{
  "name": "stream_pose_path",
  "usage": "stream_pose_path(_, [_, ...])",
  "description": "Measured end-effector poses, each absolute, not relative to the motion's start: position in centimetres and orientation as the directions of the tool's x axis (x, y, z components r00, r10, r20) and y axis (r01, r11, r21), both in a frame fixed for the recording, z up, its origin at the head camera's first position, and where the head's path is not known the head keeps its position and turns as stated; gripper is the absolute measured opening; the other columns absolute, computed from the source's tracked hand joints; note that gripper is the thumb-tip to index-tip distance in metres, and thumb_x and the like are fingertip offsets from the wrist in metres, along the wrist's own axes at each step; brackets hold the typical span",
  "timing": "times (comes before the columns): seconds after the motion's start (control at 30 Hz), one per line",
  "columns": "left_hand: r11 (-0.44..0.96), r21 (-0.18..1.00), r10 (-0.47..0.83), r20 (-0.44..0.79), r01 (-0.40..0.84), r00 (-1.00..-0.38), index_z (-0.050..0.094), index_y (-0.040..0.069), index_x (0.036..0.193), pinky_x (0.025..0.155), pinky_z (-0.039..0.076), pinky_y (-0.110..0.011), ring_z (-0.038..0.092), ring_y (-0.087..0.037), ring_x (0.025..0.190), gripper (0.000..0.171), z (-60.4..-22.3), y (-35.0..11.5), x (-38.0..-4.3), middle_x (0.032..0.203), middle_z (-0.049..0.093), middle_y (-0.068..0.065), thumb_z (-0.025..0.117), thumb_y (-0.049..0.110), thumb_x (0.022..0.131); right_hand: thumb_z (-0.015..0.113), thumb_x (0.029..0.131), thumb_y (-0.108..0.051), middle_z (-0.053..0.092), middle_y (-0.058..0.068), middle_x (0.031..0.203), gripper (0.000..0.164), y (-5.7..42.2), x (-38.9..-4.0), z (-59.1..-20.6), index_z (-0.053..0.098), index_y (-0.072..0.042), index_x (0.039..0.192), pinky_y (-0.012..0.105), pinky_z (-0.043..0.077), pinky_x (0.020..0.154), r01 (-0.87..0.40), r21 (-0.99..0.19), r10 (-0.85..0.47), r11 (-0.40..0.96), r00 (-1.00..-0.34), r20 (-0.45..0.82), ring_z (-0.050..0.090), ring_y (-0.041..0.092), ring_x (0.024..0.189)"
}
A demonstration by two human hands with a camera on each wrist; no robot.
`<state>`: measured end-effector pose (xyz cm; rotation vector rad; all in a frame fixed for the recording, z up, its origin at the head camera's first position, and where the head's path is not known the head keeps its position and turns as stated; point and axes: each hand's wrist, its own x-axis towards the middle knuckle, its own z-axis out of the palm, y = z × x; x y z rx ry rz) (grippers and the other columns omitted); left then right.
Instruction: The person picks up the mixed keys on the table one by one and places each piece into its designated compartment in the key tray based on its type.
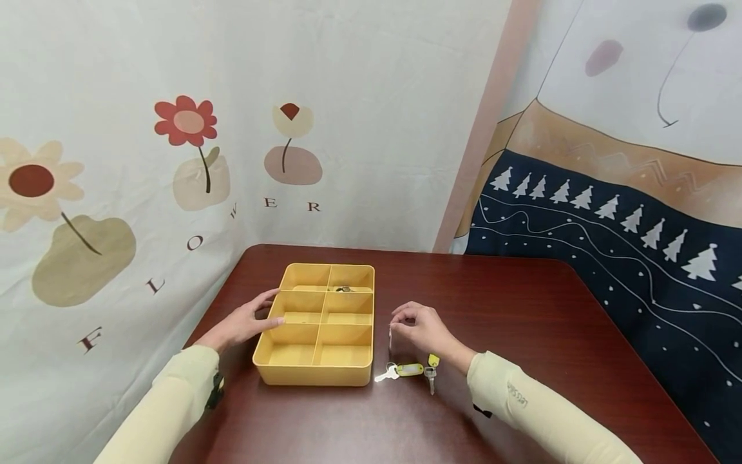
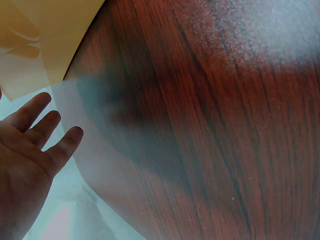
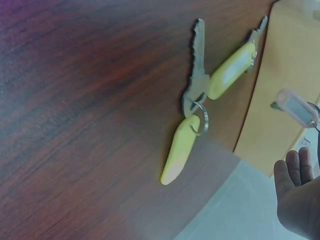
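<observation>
My right hand [image 1: 427, 330] pinches a key with a pale, whitish tag [image 3: 298, 108], which hangs from the fingertips just right of the yellow box [image 1: 313, 375]. Below that hand, two keys with yellow tags lie on the table. One key [image 1: 387, 373] points left, its tag [image 1: 409, 369] beside it. The other key [image 1: 431, 379] points toward me, joined by a ring to its tag [image 3: 181, 150]. My left hand [image 1: 243, 322] rests at the box's left side, thumb over the rim and fingers extended.
The box has several compartments, and a small metal item [image 1: 344, 289] sits in the far right one. The dark red wooden table [image 1: 493, 296] has printed curtains behind it and to the left and right.
</observation>
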<state>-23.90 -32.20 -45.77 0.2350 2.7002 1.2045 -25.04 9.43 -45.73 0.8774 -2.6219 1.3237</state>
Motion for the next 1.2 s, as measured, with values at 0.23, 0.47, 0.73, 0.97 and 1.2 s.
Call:
stream_pose_path(0.23, [0.658,0.75,0.212,-0.101,0.065,-0.972,0.024,0.008,0.157,0.105,0.034,-0.061,0.035,-0.047,0.137,0.082,-45.7,-32.1,-23.9,0.146,0.04,-0.03,0.07,0.035,0.094,0.075,0.086,-0.006,0.07,0.008,0.102,0.009,9.6,-25.3,-44.8,0.076,-0.012,0.08,0.025,0.054,0.077,-0.478,-0.744,-0.399,0.467,-0.865,0.305,0.066,0.018,0.09])
stream_pose_path(0.47, [0.659,0.749,0.211,-0.105,0.062,-0.972,0.024,0.008,0.157,0.105,0.035,-0.06,0.035,-0.047,0.137,0.083,-45.6,-32.0,-24.0,0.146,0.04,-0.03,0.07,0.037,0.094,0.075,0.086,-0.005,0.07,0.005,0.102,0.009,9.5,-25.5,-44.1,0.075,-0.012,0.079,0.025,0.054,0.077,-0.455,-0.752,-0.367,0.477,-0.881,0.3,0.066,0.017,0.09])
stream_pose_path(0.73, [0.664,0.745,0.209,-0.109,0.06,-0.972,0.024,0.008,0.157,0.105,0.034,-0.061,0.034,-0.047,0.137,0.084,-45.7,-32.1,-24.1,0.147,0.04,-0.029,0.07,0.038,0.093,0.075,0.086,-0.006,0.07,0.008,0.104,0.009,8.7,-25.8,-43.4,0.074,-0.011,0.078,0.025,0.054,0.077,-0.457,-0.77,-0.344,0.445,-0.881,0.324,0.066,0.016,0.09])
stream_pose_path(0.97, [0.663,0.746,0.206,-0.111,0.055,-0.972,0.024,0.009,0.157,0.105,0.034,-0.061,0.034,-0.047,0.137,0.085,-45.8,-32.1,-24.1,0.147,0.04,-0.029,0.07,0.04,0.092,0.076,0.086,-0.008,0.07,0.004,0.103,0.006,7.7,-25.6,-42.7,0.076,-0.01,0.08,0.027,0.055,0.078,-0.44,-0.793,-0.312,0.421,-0.891,0.329,0.067,0.016,0.091])
stream_pose_path(1.2, [0.659,0.751,0.205,-0.117,0.049,-0.972,0.024,0.008,0.157,0.105,0.034,-0.061,0.034,-0.047,0.137,0.085,-45.7,-32.2,-24.0,0.148,0.039,-0.03,0.07,0.04,0.093,0.075,0.087,-0.009,0.07,0.004,0.103,0.007,6.4,-25.6,-42.0,0.077,-0.008,0.08,0.027,0.055,0.077,-0.439,-0.813,-0.295,0.383,-0.892,0.343,0.067,0.015,0.09])
